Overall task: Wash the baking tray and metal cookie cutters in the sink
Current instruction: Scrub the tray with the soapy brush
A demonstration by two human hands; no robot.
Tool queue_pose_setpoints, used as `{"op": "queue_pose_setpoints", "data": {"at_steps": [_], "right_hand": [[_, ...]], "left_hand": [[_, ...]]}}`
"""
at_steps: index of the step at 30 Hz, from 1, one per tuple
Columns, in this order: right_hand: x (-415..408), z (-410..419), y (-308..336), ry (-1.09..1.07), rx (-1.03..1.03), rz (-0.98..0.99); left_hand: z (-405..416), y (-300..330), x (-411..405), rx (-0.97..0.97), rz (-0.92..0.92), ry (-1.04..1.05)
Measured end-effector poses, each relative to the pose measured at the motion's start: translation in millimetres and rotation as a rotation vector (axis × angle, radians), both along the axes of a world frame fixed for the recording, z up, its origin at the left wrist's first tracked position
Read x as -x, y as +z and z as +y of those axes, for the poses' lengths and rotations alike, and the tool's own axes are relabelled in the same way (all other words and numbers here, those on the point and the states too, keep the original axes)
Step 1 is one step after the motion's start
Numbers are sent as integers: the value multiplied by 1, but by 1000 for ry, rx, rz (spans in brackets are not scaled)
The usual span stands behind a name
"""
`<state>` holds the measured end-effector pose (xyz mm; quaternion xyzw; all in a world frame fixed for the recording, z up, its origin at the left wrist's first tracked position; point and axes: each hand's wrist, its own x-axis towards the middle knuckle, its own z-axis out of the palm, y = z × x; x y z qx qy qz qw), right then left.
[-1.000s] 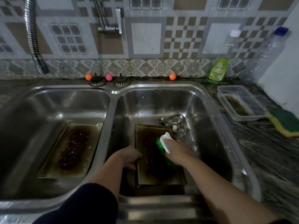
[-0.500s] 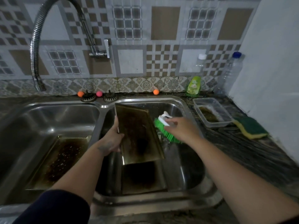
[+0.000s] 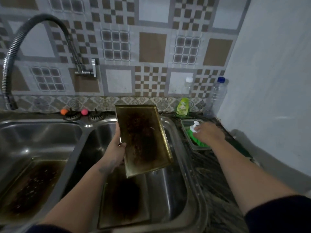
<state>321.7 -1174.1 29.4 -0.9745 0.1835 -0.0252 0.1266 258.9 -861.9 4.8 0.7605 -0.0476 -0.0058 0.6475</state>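
Over right basin, your left hand (image 3: 116, 148) grips tray (image 3: 143, 140) by left rim, tilted up, clear of water. Right hand (image 3: 207, 133) holds brush (image 3: 196, 134), dipping into tub (image 3: 185, 130) on counter. Tray stiff, light, likely greasy-slick: keep thumb hooked over rim. Steel sink (image 3: 190, 174) wet, room dim.

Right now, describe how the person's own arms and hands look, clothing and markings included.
Both hands are bare, with no gloves, rings or watch visible. The forearms are uncovered; dark sleeves are pushed up near each elbow, showing at the bottom edge of the view. The left hand has a dark tattoo-like marking at its wrist, too blurred to read. The right hand shows no markings.
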Motion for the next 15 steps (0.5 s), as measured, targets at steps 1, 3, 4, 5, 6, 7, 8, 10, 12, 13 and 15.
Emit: {"op": "queue_pose_setpoints", "data": {"at_steps": [1,3,4,5,6,7,8,10,12,13,15], "right_hand": [[-4,-3,-5,-2,18,6],[-10,-7,-11,36,58,60],[-13,-8,-12,58,73,88],[-17,-9,-14,72,84,107],[-21,-11,-16,75,86,124],[-23,-11,-18,72,89,136],[-25,-12,-20,69,92,149],[-22,-7,-16,70,108,144],[-18,1,-2,62,139,81],[-13,9,9,61,140,26],[4,31,30,133,112,-142]], "left_hand": [[-2,-1,0,15,-7,1],[-6,-3,1,26,-22,3],[-7,-2,1,31,-24,5],[-9,-2,2,38,-17,11],[-11,-2,3,45,-3,16],[-12,-2,3,53,18,24],[-14,-2,3,59,32,32],[-17,-2,5,79,29,47],[-18,0,7,86,19,45],[-18,0,8,76,20,43],[-17,-1,9,84,29,34]]}}
